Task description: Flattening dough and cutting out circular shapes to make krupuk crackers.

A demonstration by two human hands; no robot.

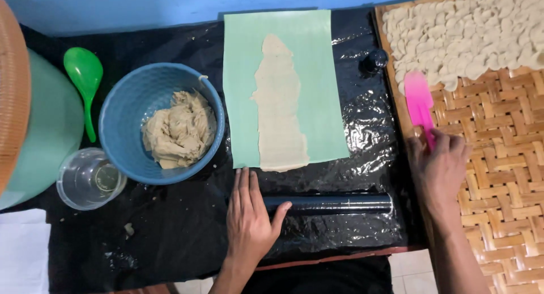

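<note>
My left hand point(249, 220) lies flat on the black plastic sheet, its thumb touching the left end of a dark rolling pin point(334, 203). Just beyond it a long flattened strip of dough point(279, 107) lies on a pale green mat point(311, 61). My right hand point(439, 169) rests on the woven bamboo tray point(498, 158) and grips the handle of a pink scraper point(419, 101). The scraper's blade points at a heap of small cut dough pieces point(470, 33) on the tray's far part.
A blue basket-like bowl point(122, 115) holds a lump of dough point(180, 129). To its left lie a green spoon point(85, 78), a clear plastic cup point(89, 178) and a pale green lid. A small dark round cap point(374, 60) sits beside the tray.
</note>
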